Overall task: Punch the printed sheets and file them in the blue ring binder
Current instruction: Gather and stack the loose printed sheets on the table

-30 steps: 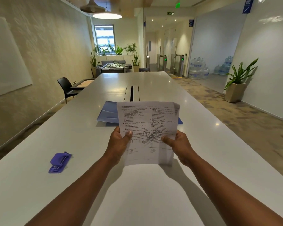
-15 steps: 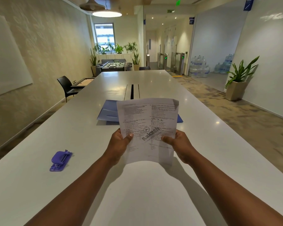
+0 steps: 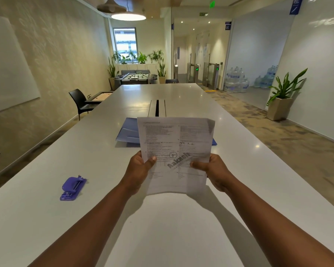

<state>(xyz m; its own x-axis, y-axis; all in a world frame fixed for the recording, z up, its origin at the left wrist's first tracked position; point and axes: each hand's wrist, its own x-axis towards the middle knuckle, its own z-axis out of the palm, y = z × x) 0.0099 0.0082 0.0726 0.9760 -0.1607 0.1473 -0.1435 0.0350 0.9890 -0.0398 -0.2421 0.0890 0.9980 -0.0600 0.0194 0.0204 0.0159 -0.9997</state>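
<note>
I've got the printed sheets (image 3: 175, 151) up off the table (image 3: 172, 237), one hand on each long edge: left hand (image 3: 138, 171) pinching with thumb over the front, right hand (image 3: 213, 170) the same on the other side. My read: two-sided hold keeps the thin stack flat and square so the edges line up before punching. Paper is limp, top right corner curls back, print is dense with a grey diagonal watermark. Can't tell how many sheets. Purple hole punch (image 3: 73, 187) sits well to the left on the tabletop, hard plastic, lever down, untouched. Blue ring binder (image 3: 128, 132) lies flat beyond the sheets, partly hidden behind them; looks open, can't confirm rings. Table is smooth, glossy white. Nothing punched yet.
</note>
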